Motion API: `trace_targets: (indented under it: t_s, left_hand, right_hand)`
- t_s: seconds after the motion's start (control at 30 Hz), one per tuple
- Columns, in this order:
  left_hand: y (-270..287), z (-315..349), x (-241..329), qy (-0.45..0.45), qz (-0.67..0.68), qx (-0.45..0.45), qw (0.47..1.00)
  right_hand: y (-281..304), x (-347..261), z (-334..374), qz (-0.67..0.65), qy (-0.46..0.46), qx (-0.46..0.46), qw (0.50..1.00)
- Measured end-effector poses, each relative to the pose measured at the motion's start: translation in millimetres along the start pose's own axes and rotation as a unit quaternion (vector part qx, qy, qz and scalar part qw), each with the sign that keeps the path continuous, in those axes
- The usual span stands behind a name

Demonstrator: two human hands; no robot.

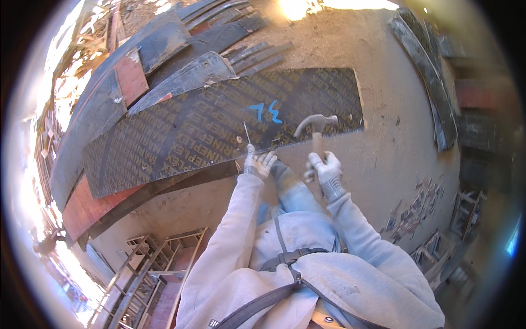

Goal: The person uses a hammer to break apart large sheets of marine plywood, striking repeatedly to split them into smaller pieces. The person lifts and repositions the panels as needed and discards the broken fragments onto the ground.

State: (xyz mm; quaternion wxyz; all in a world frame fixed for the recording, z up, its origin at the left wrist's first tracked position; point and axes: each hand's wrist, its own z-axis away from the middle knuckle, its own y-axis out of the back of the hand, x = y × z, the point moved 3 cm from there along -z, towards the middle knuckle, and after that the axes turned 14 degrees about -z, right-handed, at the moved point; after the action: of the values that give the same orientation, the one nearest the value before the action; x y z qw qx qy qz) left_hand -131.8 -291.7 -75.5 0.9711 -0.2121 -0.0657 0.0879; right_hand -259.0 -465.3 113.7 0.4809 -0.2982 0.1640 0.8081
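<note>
My gloved left hand (261, 161) is pinched around a long nail (246, 132), a thin metal pin that points up and away over a dark plywood panel (219, 118). Its other fingers rest loosely near the panel's near edge. In my gloved right hand (326, 171) is a claw hammer (316, 125), gripped by its wooden handle with the head raised to the right of the nail. Yellow print covers the panel, and a blue handwritten mark (267, 113) shows near its middle.
Stacked dark boards (159, 46) and a reddish board (131, 77) lie beyond the panel to the left. Long planks (430, 82) lie at the far right. Wooden frames (159, 268) stand at the lower left. Small scraps (416, 208) litter the ground at right.
</note>
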Motion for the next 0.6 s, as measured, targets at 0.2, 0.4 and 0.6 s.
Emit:
trace_targets:
  t_s: [0.2,0.4,0.6]
  left_hand:
    - [18,37,49,0.107,-0.171,-0.018,0.979]
    - [73,116,250,-0.523,-0.727,0.303,0.326]
    - [141,88,412,-0.398,-0.809,0.427,0.062]
  right_hand:
    - [-59,38,-44,-0.055,-0.063,0.08,0.993]
    - [-107,72,-64,-0.124,-0.087,0.215,0.965]
    - [-151,79,-57,-0.169,-0.15,0.205,0.952]
